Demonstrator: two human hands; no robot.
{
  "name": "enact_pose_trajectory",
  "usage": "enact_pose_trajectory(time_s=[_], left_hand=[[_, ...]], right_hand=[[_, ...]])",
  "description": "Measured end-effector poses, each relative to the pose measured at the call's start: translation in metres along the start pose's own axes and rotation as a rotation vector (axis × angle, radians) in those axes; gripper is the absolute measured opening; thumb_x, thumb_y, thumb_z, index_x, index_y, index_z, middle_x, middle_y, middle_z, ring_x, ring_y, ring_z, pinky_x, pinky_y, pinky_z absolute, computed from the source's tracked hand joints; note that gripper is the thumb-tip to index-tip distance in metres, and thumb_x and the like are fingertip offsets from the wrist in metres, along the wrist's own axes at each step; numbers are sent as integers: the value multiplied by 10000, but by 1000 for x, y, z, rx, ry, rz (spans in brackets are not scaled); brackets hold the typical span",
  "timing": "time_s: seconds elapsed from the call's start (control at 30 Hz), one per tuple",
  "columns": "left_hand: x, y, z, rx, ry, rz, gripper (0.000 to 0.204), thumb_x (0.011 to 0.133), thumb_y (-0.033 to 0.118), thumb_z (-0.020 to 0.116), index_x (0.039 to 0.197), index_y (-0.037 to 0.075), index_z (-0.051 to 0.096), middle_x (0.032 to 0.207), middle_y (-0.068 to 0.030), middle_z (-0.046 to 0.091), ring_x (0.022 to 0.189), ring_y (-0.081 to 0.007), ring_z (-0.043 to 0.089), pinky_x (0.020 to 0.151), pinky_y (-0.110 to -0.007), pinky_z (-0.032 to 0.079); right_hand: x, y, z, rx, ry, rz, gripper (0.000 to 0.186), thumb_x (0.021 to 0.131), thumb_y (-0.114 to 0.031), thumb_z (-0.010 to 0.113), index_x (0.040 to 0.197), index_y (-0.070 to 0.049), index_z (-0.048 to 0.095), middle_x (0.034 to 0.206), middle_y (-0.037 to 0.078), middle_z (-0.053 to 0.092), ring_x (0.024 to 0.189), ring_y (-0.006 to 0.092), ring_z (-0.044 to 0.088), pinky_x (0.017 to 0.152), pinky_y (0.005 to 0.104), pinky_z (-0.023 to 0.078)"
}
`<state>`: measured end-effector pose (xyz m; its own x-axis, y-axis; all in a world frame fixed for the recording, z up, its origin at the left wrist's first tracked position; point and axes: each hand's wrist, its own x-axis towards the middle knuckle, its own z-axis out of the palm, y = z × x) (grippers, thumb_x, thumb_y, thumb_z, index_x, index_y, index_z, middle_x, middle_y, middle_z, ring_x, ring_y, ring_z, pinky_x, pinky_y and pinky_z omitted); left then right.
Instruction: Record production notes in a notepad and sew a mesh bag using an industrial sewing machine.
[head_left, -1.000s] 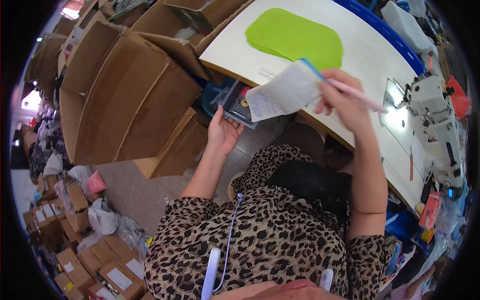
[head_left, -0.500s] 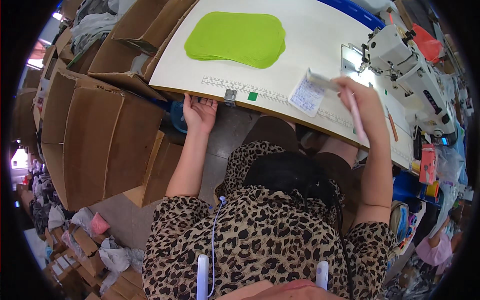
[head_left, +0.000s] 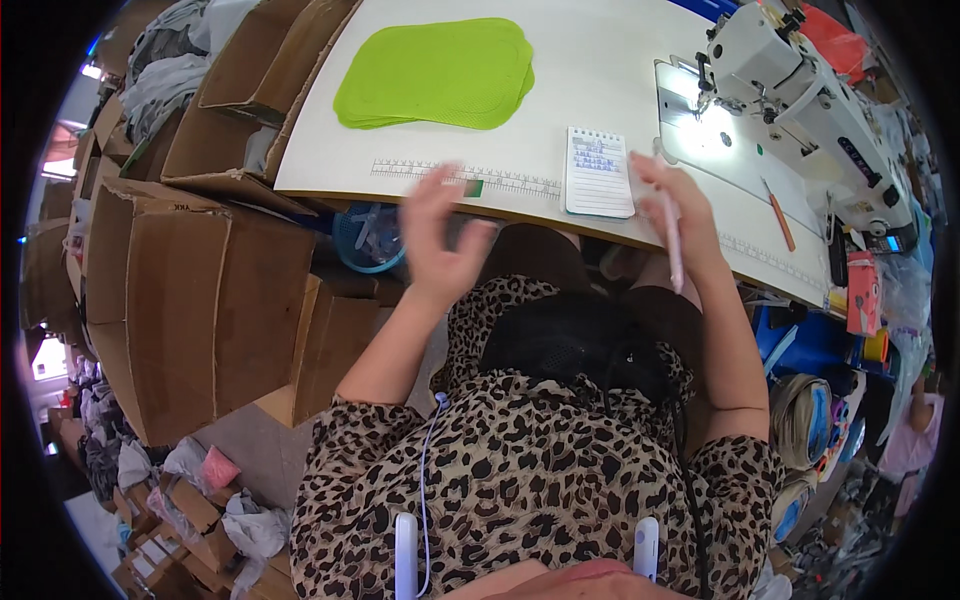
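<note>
In my right hand [head_left: 682,205] is a pale pink pen [head_left: 673,255], its lower end pointing down past the table edge. Just left of that hand, a small spiral notepad [head_left: 599,195] lies flat on the white table [head_left: 540,150], its upper lines filled with blue handwriting. My left hand [head_left: 440,240] hovers at the front edge, blurred, with fingers apart and nothing in it. Beyond it rests a stack of bright green rounded sheets [head_left: 430,75].
A white sewing machine [head_left: 800,110] with a lit work area stands at the right. An orange-handled tool [head_left: 780,218] lies beside it. Cardboard boxes [head_left: 260,310] crowd the left side. Under the table edge hangs a blue basket [head_left: 365,245].
The notepad, lifted by its top before, now lies flat and my right hand is off it. My left hand has left the table's underside edge and moved right. The view has shifted slightly.
</note>
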<state>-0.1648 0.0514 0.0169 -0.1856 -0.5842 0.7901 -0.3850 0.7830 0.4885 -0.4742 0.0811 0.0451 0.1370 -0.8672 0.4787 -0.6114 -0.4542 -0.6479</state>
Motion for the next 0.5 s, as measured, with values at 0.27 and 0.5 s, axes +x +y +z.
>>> enact_pose_trajectory(time_s=[0.27,0.5], left_hand=[[21,21,59,94,-373,46,268,745,159,754,1007,133,704,1114,-37,645,1057,-241,590,867,-382,453],[19,29,76,94,-240,-29,204,738,170,760,928,121,706,1011,-36,643,936,-239,619,804,-363,471]], right_hand=[[66,-29,-9,695,14,403,371,1018,-293,451,1197,-12,613,899,66,647,728,86,586,660,228,523],[77,-17,60,554,44,582,286,970,-271,583,882,-9,657,777,3,567,586,41,482,510,183,435]])
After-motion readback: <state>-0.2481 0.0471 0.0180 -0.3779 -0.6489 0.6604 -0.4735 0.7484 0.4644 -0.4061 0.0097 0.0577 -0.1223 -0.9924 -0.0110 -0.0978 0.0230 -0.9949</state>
